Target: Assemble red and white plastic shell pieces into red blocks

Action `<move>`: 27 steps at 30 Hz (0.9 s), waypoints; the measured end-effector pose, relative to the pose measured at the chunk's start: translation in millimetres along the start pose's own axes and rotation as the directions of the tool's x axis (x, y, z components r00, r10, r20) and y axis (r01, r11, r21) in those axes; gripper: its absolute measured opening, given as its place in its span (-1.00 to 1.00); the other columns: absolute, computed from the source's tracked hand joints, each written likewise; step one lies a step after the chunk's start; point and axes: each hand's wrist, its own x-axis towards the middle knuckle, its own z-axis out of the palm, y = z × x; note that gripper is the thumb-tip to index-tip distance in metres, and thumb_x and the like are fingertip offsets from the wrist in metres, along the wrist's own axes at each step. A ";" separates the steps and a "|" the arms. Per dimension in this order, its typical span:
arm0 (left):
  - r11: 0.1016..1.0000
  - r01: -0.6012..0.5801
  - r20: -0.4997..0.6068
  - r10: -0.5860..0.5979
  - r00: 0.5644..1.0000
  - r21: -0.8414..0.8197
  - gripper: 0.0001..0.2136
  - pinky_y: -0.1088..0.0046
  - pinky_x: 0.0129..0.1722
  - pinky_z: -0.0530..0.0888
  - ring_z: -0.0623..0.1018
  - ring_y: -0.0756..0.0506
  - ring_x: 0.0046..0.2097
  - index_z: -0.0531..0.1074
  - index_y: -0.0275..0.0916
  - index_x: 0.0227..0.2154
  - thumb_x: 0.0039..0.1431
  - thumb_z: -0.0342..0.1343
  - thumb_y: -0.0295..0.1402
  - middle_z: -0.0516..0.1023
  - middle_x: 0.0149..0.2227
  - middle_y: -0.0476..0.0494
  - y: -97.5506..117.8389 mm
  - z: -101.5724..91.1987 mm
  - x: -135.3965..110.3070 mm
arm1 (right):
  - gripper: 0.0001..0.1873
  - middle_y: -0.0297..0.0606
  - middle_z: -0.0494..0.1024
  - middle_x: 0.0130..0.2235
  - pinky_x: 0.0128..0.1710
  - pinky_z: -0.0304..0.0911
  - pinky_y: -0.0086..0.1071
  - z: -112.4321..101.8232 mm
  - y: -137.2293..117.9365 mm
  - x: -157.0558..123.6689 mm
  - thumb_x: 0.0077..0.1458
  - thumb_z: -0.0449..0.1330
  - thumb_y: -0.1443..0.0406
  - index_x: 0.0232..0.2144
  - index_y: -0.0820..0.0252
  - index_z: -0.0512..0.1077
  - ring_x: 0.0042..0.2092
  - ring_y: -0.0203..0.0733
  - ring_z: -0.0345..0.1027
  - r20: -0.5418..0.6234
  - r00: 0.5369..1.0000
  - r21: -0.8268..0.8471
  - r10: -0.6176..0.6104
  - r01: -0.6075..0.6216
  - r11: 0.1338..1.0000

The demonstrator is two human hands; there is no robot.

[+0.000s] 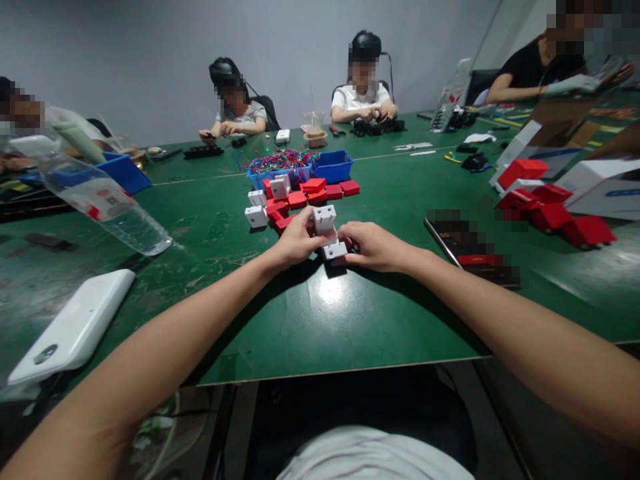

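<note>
Between my two hands is a small white plastic block with round holes [335, 251], at the middle of the green table [280, 333]. My left hand [299, 239] is closed around its left side, thumb across the front. A second white boxy part [324, 215] sticks up above the left thumb; whether the two are joined is hidden by the fingers. On the right side, the curled fingers of my right hand [367, 245] press against the lower block. Just beyond lie several red blocks [297, 199] and a few loose white blocks [257, 216].
Behind the blocks stand a blue bin of coloured wires [280, 177] and another blue bin [333, 168]. A water bottle [107, 200] and white power bank [75, 327] are left; a phone [470, 253], red blocks [553, 213] and white boxes [600, 190] right. Several people sit around.
</note>
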 end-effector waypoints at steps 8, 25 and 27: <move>0.996 0.085 -0.098 -0.082 0.992 0.023 -0.54 0.41 -0.20 0.49 0.53 -0.02 -0.24 0.26 -0.26 -0.23 -0.15 0.39 -0.37 0.47 -0.29 -0.01 -0.7 -1.9 5.1 | -0.88 -0.30 0.43 -0.37 -0.33 0.12 -0.44 -8.0 18.7 4.6 0.13 0.21 0.41 -0.24 0.25 0.50 -0.37 -0.30 0.26 0.009 0.997 0.067 0.078 -0.078 0.995; 0.837 -0.055 0.082 0.011 0.997 0.544 -0.59 0.40 -0.35 0.36 0.45 -0.07 -0.34 0.26 -0.22 -0.16 0.14 0.19 -0.03 0.43 -0.33 -0.04 4.5 10.4 -9.0 | -0.67 0.01 0.48 -0.07 -0.10 0.22 -0.27 11.0 35.6 28.3 0.21 0.00 0.45 -0.08 0.30 0.51 -0.08 -0.01 0.30 -0.234 0.940 -0.318 0.248 -0.315 0.894; 0.828 -0.063 0.079 0.023 0.997 0.557 -0.58 0.43 -0.39 0.32 0.41 -0.04 -0.37 0.24 -0.21 -0.18 0.12 0.20 -0.02 0.39 -0.37 -0.01 5.2 10.3 -8.1 | -0.66 0.01 0.48 -0.05 -0.10 0.21 -0.26 9.8 31.6 33.5 0.22 -0.01 0.46 -0.07 0.29 0.49 -0.07 0.00 0.30 -0.221 0.940 -0.353 0.258 -0.324 0.878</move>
